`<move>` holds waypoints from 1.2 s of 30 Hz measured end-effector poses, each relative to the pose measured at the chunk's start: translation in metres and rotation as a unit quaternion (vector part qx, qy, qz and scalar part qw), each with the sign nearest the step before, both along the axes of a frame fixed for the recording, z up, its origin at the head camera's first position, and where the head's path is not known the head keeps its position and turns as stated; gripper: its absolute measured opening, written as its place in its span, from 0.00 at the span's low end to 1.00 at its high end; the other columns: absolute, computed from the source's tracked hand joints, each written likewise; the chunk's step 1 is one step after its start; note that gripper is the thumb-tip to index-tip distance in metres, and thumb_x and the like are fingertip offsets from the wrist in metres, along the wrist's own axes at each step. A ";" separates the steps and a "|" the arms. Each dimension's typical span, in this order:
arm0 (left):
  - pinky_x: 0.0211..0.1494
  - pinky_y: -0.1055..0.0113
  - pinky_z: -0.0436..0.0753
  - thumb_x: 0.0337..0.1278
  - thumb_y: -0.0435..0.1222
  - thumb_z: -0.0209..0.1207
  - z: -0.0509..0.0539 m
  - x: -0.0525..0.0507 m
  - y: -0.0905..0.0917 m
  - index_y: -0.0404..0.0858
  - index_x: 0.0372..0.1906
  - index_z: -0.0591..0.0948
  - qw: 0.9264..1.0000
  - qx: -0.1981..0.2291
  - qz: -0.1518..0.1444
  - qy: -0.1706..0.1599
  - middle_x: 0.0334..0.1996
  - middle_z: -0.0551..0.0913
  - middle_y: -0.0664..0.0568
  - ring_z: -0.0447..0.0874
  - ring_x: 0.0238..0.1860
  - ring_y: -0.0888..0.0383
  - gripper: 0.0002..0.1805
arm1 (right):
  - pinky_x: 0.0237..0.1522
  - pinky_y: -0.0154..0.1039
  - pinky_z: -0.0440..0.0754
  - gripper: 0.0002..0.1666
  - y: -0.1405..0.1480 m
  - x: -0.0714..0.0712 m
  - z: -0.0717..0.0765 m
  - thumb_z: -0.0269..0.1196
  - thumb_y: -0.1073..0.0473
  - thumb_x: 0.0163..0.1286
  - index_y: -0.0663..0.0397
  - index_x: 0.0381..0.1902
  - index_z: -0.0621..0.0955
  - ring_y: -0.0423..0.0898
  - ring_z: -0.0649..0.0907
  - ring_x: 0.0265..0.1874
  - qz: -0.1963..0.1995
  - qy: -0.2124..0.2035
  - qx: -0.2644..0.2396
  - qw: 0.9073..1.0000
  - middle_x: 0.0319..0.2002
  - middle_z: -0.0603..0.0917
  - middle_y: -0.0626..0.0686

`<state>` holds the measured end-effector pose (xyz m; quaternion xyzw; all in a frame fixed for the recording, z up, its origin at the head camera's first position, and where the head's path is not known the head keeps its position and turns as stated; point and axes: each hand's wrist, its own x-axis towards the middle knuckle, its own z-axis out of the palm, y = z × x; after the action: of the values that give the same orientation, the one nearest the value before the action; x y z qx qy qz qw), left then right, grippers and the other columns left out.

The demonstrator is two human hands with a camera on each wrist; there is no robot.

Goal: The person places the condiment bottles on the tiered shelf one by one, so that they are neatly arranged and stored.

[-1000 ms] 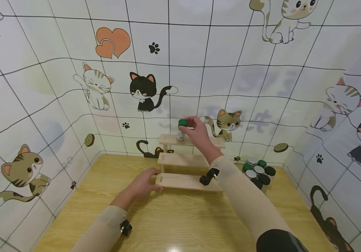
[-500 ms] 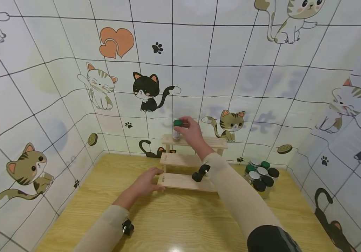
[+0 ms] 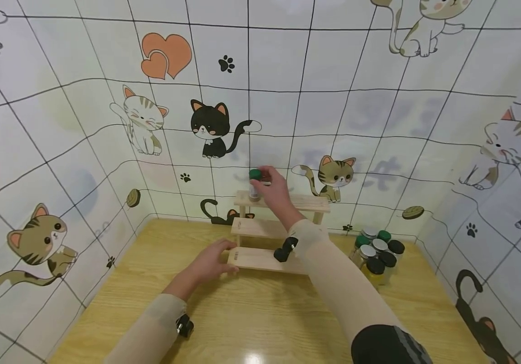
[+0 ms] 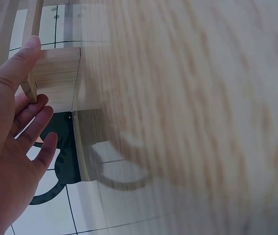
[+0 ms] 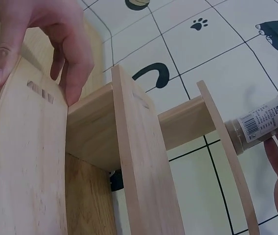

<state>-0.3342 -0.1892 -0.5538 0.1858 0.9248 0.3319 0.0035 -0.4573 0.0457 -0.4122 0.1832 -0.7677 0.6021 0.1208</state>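
Note:
A three-tier wooden rack (image 3: 260,228) stands on the table against the patterned wall. On its top step, near the left end, a small clear spice jar (image 5: 257,126) with a green lid and white label stands upright. My right hand (image 3: 275,190) holds this jar near its lid, thumb on the near side. At the left end of the lowest board, my left hand (image 3: 211,261) grips the wood, thumb along the front edge and fingers at the back edge. In the left wrist view the same left hand (image 4: 12,142) shows its fingers bent by the board's end.
To the right of the rack, several jars (image 3: 376,253) with black, silver and green lids cluster on the yellowish wooden table (image 3: 242,313). A cat-print tiled cover (image 3: 278,60) lines the back and sides.
My right hand has shifted the jar leftward along the top step, nearer its left end. The left hand stays at the rack's lowest board. The head view has turned slightly.

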 end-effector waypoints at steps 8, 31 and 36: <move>0.78 0.39 0.73 0.61 0.46 0.82 0.005 0.001 -0.001 0.38 0.73 0.80 1.000 -0.005 -0.009 0.006 0.69 0.81 0.43 0.77 0.74 0.38 0.39 | 0.67 0.50 0.84 0.35 0.001 0.000 -0.003 0.77 0.52 0.76 0.47 0.75 0.77 0.50 0.84 0.61 -0.004 -0.001 0.023 1.000 0.60 0.85 0.51; 0.83 0.35 0.65 0.61 0.49 0.81 -0.001 -0.002 -0.001 0.40 0.76 0.79 1.000 -0.011 0.005 -0.009 0.80 0.72 0.36 0.60 0.84 0.34 0.41 | 0.69 0.59 0.77 0.31 0.073 0.056 -0.027 0.76 0.53 0.77 0.58 0.69 0.77 0.66 0.79 0.66 -0.016 0.023 0.042 0.999 0.67 0.78 0.65; 0.82 0.34 0.65 0.61 0.49 0.81 -0.001 -0.002 0.000 0.40 0.75 0.79 1.000 -0.012 0.005 -0.012 0.80 0.71 0.35 0.62 0.84 0.33 0.41 | 0.66 0.60 0.79 0.26 0.099 0.077 -0.035 0.76 0.52 0.77 0.55 0.64 0.80 0.63 0.80 0.61 -0.038 0.044 0.058 0.997 0.63 0.79 0.65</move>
<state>-0.3359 -0.1897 -0.5546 0.1776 0.9296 0.3227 0.0151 -0.3808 0.1447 -0.4472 0.1867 -0.8016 0.5430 0.1665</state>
